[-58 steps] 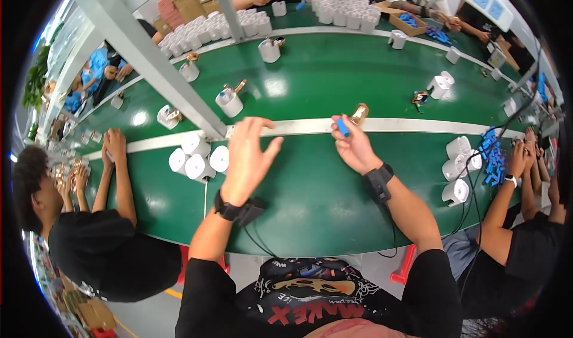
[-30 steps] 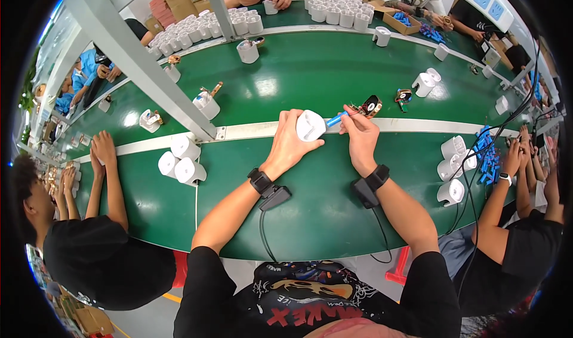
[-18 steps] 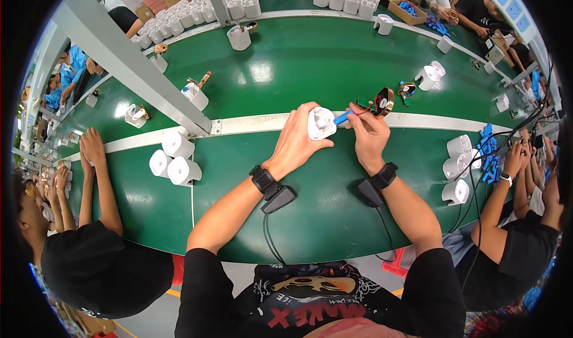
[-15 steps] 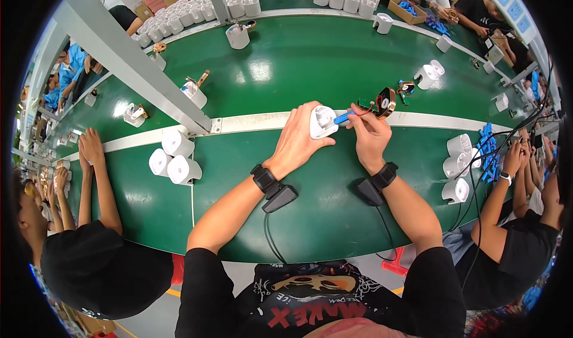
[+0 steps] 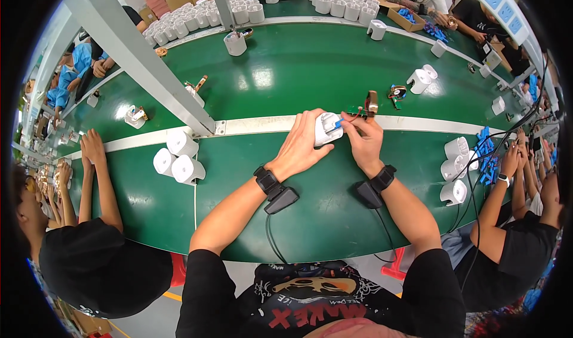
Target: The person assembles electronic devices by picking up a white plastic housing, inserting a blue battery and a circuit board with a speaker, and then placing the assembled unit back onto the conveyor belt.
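My left hand [image 5: 303,144] is closed round a white plastic housing [image 5: 327,136], its open end facing right. With thumb and fingers my right hand [image 5: 363,138] pinches a blue cylindrical battery [image 5: 339,124], whose far end is inside the housing's opening. Thin wires run from there to a small green circuit board [image 5: 357,110] and a round copper-coloured part [image 5: 372,103], which stick up beyond my right fingers. How deep the battery sits is hidden by the housing wall.
Three white housings [image 5: 181,142] stand to the left by a grey metal post [image 5: 149,63]. More housings [image 5: 455,169] and a pile of blue batteries [image 5: 486,153] lie right, under hanging black cables [image 5: 507,134]. A pale rail [image 5: 256,125] crosses the green table [image 5: 268,218]. Co-workers sit on both sides.
My right hand has moved left and pushed the battery further into the housing, so less blue shows. The circuit board and copper-coloured part have shifted left with it.
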Tool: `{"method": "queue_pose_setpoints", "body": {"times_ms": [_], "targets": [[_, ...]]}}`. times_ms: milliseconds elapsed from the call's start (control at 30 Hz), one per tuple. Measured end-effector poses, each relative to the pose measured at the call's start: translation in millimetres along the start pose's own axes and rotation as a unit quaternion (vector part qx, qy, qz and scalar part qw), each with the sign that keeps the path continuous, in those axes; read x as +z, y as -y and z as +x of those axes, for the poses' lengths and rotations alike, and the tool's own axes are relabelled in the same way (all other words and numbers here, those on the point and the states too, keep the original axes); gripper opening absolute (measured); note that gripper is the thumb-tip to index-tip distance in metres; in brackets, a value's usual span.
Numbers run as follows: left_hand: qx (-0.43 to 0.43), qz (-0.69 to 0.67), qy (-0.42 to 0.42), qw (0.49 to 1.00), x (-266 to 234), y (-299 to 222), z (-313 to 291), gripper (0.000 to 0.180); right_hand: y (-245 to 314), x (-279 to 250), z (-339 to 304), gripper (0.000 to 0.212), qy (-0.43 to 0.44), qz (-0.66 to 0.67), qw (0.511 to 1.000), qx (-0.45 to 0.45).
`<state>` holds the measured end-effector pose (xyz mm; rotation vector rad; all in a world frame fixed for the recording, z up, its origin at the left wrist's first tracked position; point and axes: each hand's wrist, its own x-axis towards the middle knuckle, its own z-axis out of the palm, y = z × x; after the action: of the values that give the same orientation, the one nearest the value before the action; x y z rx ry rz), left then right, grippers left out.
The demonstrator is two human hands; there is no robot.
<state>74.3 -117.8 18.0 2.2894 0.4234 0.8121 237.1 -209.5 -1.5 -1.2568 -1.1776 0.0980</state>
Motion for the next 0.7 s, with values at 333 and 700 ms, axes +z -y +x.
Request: {"method": "queue_pose_setpoints", "body": {"times_ms": [333, 700], "targets": [[-0.038, 0.029, 0.038, 0.998, -1.4, 4.9, 0.4, 0.076, 7.0, 0.1, 0.4, 0.019, 0.082, -0.029, 0.993, 0.075], [-0.05, 0.065, -0.012, 0.997, -1.1, 3.6, 4.9, 0.073, 8.8, -1.3, 0.2, 0.021, 0.133, -0.122, 0.983, 0.02]]}}
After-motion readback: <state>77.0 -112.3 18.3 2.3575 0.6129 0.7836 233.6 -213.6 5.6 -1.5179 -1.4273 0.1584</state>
